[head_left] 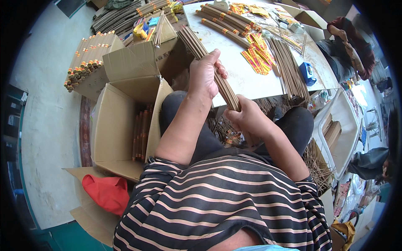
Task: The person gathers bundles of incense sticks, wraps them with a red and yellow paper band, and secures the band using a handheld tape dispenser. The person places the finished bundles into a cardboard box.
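Observation:
A bundle of thin brown incense sticks [222,87] slants across in front of me, its far end over the table's left edge. My left hand [205,74] is wrapped round the middle of the bundle. Nearer to me, my right hand [248,116] grips its lower part. Past my hands, a row of loose incense sticks [287,67] lies on the white table [228,62]. Red and yellow paper labels [257,56] are piled beside that row. Several banded bundles [228,23] rest at the table's far side.
An open cardboard box [111,125] at my left holds several wrapped bundles [142,131]. Stacked bundles [90,56] stand beyond it. A blue tape dispenser [307,74] sits at the table's right edge. A white tub [345,129] and another person [351,48] are at the right.

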Tool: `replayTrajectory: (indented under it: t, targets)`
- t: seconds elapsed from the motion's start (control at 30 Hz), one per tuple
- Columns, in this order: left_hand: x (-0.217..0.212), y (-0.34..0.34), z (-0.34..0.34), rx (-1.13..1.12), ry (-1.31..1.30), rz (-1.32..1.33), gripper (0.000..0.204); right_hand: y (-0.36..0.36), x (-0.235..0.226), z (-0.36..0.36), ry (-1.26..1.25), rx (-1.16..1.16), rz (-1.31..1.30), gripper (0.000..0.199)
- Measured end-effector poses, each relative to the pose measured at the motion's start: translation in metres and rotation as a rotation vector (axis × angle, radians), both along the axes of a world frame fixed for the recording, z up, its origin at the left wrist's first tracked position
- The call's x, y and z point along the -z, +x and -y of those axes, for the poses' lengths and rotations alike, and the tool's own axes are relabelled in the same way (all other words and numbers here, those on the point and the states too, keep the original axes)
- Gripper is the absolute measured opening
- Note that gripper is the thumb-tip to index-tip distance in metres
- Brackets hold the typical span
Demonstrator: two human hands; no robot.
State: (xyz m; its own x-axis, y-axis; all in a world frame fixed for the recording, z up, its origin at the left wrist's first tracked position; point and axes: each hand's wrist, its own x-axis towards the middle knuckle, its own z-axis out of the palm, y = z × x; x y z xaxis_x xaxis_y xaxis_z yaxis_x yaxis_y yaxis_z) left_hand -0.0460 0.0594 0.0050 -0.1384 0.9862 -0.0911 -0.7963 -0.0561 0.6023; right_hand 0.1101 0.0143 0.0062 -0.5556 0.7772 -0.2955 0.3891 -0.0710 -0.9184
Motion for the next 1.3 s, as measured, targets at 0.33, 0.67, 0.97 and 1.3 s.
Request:
replayTrajectory:
  t: [0.33,0.67,0.97,1.3]
  targets:
    - [0.021,-0.012,-0.015,0.214,0.069,0.184,0.015,0.004,0.016,-0.013,-0.457,-0.11,-0.328,0.013]
    - [0.028,0.012,-0.019,0.24,0.036,0.231,0.02,0.024,0.016,-0.022,-0.541,-0.089,-0.374,0.011]
    - [0.022,0.014,-0.028,0.256,0.097,0.166,0.021,0.036,0.023,-0.026,-0.607,-0.125,-0.424,0.013]
    - [0.013,0.039,-0.034,-0.137,-0.211,-0.181,0.017,0.037,0.042,-0.031,0.04,-0.002,-0.014,0.015]
